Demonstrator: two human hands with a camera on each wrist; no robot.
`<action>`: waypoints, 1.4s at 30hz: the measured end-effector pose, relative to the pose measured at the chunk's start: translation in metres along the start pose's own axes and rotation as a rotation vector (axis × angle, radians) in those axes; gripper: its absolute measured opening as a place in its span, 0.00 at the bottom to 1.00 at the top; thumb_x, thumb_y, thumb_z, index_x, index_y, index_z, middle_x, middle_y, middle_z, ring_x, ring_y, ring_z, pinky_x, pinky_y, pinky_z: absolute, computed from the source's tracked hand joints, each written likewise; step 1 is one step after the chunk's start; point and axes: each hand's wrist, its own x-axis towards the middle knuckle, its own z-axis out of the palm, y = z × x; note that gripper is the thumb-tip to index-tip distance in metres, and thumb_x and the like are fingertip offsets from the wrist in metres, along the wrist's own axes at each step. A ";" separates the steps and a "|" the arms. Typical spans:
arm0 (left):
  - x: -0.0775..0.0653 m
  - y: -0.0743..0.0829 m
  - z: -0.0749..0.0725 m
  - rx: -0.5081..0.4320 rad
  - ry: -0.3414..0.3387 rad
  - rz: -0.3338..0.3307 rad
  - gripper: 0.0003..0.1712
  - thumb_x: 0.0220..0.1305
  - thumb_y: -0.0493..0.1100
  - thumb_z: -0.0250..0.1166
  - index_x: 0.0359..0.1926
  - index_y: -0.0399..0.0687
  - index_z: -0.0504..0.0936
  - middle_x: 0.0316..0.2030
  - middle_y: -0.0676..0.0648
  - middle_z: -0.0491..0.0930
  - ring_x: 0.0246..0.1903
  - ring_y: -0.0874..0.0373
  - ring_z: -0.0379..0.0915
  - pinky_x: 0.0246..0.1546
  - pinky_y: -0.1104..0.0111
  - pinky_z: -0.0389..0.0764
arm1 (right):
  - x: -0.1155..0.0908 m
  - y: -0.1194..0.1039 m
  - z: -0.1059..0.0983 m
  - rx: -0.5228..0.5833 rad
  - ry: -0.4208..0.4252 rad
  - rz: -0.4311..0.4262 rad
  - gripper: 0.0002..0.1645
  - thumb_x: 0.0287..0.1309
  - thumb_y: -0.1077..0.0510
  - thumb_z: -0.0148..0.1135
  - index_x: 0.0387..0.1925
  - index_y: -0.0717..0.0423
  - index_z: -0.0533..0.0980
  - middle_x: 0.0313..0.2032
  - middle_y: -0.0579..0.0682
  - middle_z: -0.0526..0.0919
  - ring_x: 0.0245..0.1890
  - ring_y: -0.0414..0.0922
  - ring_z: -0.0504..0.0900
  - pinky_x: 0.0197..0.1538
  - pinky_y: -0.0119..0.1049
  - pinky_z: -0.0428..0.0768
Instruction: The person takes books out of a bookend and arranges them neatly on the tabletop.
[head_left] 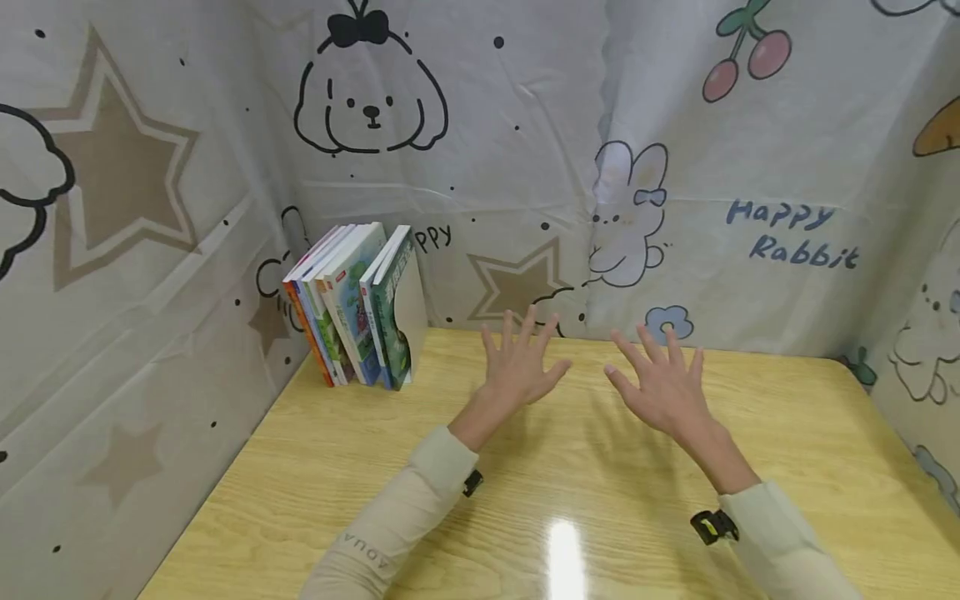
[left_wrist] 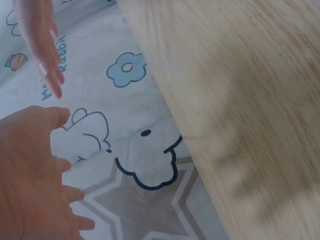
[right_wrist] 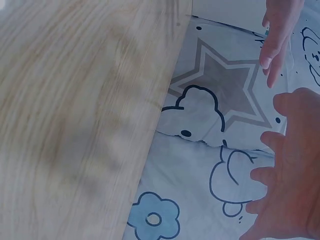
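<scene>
Both hands are held above the wooden table (head_left: 300, 483), fingers spread and holding nothing. My left hand (head_left: 517, 367) is left of the middle, its thumb pointing toward the other hand. To the right, my right hand (head_left: 663, 387) mirrors it, with shadows falling on the wood below. In the left wrist view the left hand (left_wrist: 30, 175) shows at the lower left, the right hand (left_wrist: 40, 40) beyond it. The right wrist view has the right hand (right_wrist: 295, 165) at the right edge and the left hand (right_wrist: 280, 40) above. Nearest the left hand stands a row of books (head_left: 352, 308).
The books stand upright, slightly leaning, at the table's back left corner against the curtain. A patterned curtain (head_left: 510, 167) with cartoon prints surrounds the table at the back and both sides. A bright light reflection (head_left: 566, 558) lies on the front of the tabletop.
</scene>
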 end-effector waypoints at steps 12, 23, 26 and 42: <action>-0.028 -0.025 -0.025 -0.308 0.174 0.143 0.33 0.73 0.55 0.59 0.74 0.50 0.64 0.69 0.42 0.67 0.67 0.44 0.64 0.63 0.48 0.69 | -0.012 0.002 0.004 0.078 0.047 -0.050 0.36 0.73 0.38 0.50 0.74 0.50 0.62 0.73 0.66 0.57 0.71 0.73 0.46 0.63 0.78 0.43; -0.058 -0.086 -0.047 -0.759 0.730 0.146 0.16 0.69 0.31 0.59 0.56 0.32 0.77 0.46 0.37 0.81 0.48 0.45 0.79 0.50 0.56 0.81 | -0.026 0.002 0.010 0.221 0.016 -0.004 0.32 0.75 0.45 0.52 0.68 0.62 0.68 0.63 0.65 0.72 0.61 0.66 0.71 0.56 0.65 0.72; -0.061 -0.111 -0.054 -0.779 0.892 0.082 0.14 0.69 0.30 0.58 0.53 0.30 0.77 0.46 0.35 0.80 0.47 0.44 0.77 0.50 0.57 0.80 | -0.027 0.002 0.011 0.234 0.034 -0.007 0.30 0.74 0.47 0.53 0.67 0.63 0.69 0.61 0.65 0.75 0.59 0.65 0.73 0.56 0.64 0.72; -0.068 -0.228 -0.059 -0.820 0.978 -0.517 0.36 0.77 0.44 0.51 0.79 0.44 0.49 0.76 0.41 0.48 0.73 0.52 0.47 0.71 0.63 0.56 | -0.024 -0.001 0.007 0.280 0.090 -0.068 0.24 0.72 0.54 0.57 0.63 0.64 0.73 0.59 0.65 0.77 0.56 0.63 0.76 0.52 0.62 0.76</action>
